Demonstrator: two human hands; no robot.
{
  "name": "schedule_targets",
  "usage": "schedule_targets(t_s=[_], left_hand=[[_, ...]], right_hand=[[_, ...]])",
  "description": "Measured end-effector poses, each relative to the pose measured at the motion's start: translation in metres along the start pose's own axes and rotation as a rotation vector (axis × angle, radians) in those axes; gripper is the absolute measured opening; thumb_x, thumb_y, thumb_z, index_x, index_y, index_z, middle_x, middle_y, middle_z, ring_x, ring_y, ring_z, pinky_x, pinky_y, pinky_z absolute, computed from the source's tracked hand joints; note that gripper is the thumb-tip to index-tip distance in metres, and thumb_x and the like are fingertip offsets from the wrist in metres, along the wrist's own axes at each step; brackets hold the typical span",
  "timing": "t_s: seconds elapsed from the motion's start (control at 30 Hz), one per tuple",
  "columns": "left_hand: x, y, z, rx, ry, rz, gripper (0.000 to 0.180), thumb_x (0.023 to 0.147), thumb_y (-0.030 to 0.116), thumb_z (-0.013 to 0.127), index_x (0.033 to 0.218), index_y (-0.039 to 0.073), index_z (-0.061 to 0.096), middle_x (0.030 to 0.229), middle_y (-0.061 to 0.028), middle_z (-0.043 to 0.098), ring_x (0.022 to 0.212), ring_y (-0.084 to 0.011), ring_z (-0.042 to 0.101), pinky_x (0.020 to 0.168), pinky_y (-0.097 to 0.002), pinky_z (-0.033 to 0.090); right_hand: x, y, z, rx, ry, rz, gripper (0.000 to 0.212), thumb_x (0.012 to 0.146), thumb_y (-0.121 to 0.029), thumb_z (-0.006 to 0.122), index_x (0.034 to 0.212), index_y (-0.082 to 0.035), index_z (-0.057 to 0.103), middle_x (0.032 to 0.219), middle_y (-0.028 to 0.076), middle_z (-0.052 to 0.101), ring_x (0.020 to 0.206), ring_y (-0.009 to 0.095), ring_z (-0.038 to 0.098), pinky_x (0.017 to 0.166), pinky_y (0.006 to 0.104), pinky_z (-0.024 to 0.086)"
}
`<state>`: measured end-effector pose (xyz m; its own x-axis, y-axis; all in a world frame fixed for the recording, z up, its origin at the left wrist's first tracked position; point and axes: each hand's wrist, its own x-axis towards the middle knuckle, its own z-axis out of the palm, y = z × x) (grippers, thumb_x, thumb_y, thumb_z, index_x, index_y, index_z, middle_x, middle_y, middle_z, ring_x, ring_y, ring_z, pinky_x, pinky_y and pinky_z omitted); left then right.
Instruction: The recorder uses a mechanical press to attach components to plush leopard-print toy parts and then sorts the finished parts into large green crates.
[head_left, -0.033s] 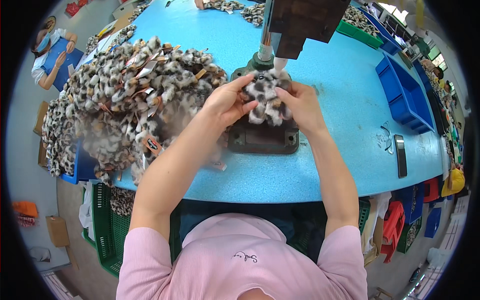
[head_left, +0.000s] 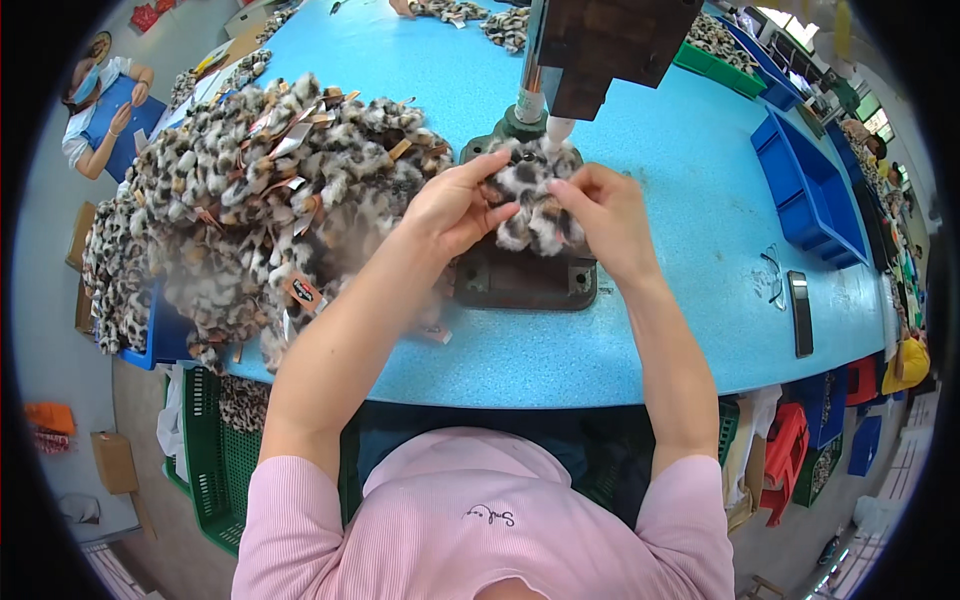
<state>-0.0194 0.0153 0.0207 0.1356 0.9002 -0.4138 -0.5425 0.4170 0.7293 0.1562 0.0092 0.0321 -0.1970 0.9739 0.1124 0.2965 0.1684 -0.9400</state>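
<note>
Under the press (head_left: 610, 60), a small furry plush piece (head_left: 530, 190) with black, white and tan spots is held between both hands. My left hand (head_left: 462, 203) pinches its left side, thumb and fingers closed on the fur. From the right, my right hand (head_left: 607, 215) grips the fur with thumb and bent forefinger. The white tip (head_left: 560, 130) of the press comes down at the plush's upper edge; whether they touch I cannot tell. Below lies the dark metal base (head_left: 525, 285) of the press. A large heap of similar plush pieces (head_left: 290, 180), some with tags, lies beside my left forearm.
Blue bins (head_left: 815, 190) stand at the right of the blue table (head_left: 480, 360), near eyeglasses (head_left: 773, 275) and a phone (head_left: 801, 312). A green crate (head_left: 222, 480) sits below left. Another person (head_left: 105, 115) works at far left.
My right hand has shifted slightly right and its fingers have bent more at the plush piece. The plush has tilted a little; my left hand stays nearly in place.
</note>
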Motion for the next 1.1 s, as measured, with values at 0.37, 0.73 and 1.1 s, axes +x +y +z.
schedule_targets(t_s=[0.37, 0.73, 1.1], left_hand=[[-0.027, -0.021, -0.001, 0.379, -0.244, 0.255, 0.014, 0.078, 0.01, 0.062, 0.087, 0.0, 0.062, 0.073, -0.0026, 0.062, 0.06, -0.0062, 0.056, 0.048, -0.0189, 0.045], [0.009, -0.016, -0.012, 0.047, -0.413, 0.177, 0.017, 0.073, 0.002, 0.055, 0.089, 0.005, 0.054, 0.084, -0.0035, 0.06, 0.073, -0.0115, 0.058, 0.068, -0.0281, 0.049], [0.013, -0.016, -0.026, -0.111, -0.653, 0.122, 0.039, 0.068, 0.001, 0.053, 0.107, -0.002, 0.049, 0.1, -0.0137, 0.06, 0.089, -0.021, 0.062, 0.08, -0.0346, 0.052]], right_hand=[[-0.02, 0.026, -0.009, 0.732, -0.277, 0.248, 0.019, 0.087, -0.017, 0.051, 0.093, -0.001, 0.059, 0.083, 0.004, 0.062, 0.071, 0.01, 0.058, 0.065, 0.023, 0.047], [0.015, 0.041, -0.018, 0.577, -0.16, 0.021, 0.01, 0.077, 0.0, 0.059, 0.087, -0.001, 0.06, 0.082, 0.003, 0.062, 0.073, 0.008, 0.058, 0.064, 0.022, 0.048], [0.017, 0.04, -0.012, 0.587, -0.197, 0.023, 0.007, 0.078, 0.0, 0.06, 0.084, -0.002, 0.058, 0.08, 0.001, 0.06, 0.073, 0.007, 0.057, 0.064, 0.0205, 0.048]])
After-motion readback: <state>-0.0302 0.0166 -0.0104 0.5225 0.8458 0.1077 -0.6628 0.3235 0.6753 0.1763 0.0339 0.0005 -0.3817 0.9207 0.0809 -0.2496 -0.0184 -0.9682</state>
